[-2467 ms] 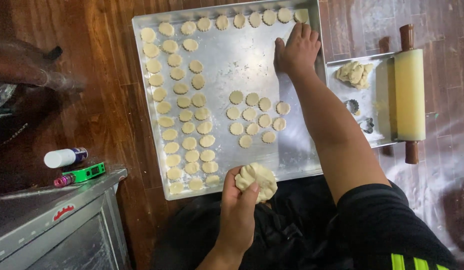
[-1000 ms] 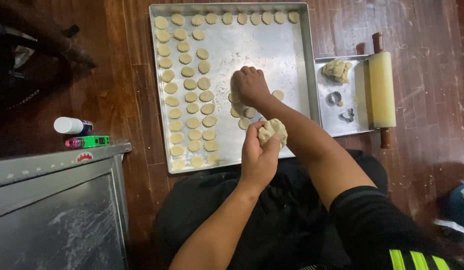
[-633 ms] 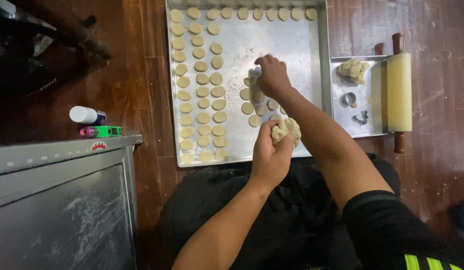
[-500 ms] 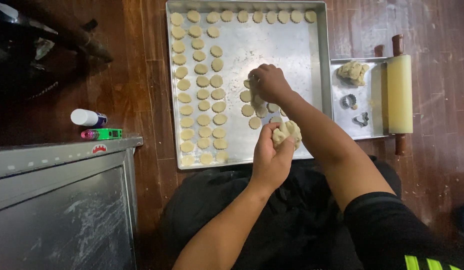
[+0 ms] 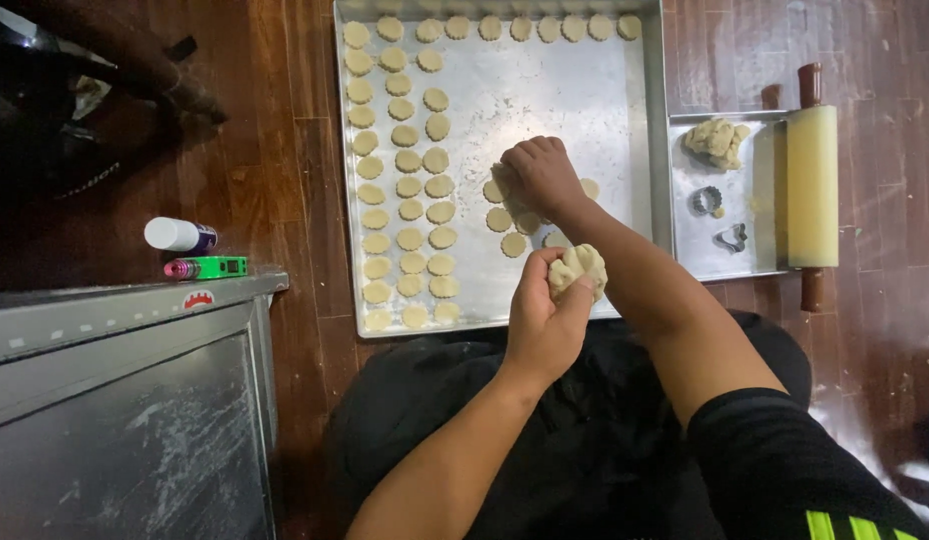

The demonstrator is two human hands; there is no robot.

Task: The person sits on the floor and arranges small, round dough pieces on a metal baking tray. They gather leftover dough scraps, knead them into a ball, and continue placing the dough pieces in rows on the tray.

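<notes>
My left hand [image 5: 545,318] grips a lump of pale dough [image 5: 577,268] just above the near edge of a large metal baking tray [image 5: 585,90]. My right hand [image 5: 545,172] rests with curled fingers on the tray's middle, over a small cluster of round dough pieces [image 5: 501,218]; whether it holds a piece is hidden. Several more round dough pieces [image 5: 413,210] lie in columns down the tray's left side and in a row along its far edge.
A smaller metal tray [image 5: 730,262] at the right holds a dough scrap [image 5: 715,140] and two metal cutters [image 5: 707,200]. A rolling pin [image 5: 813,185] lies across it. On the wooden floor at left lie a white bottle [image 5: 180,235] and a green lighter [image 5: 207,267], beside a grey metal cabinet [image 5: 125,400].
My right hand came back from the tray's far right corner to the cluster in the middle. My left hand lifted the dough lump up toward it.
</notes>
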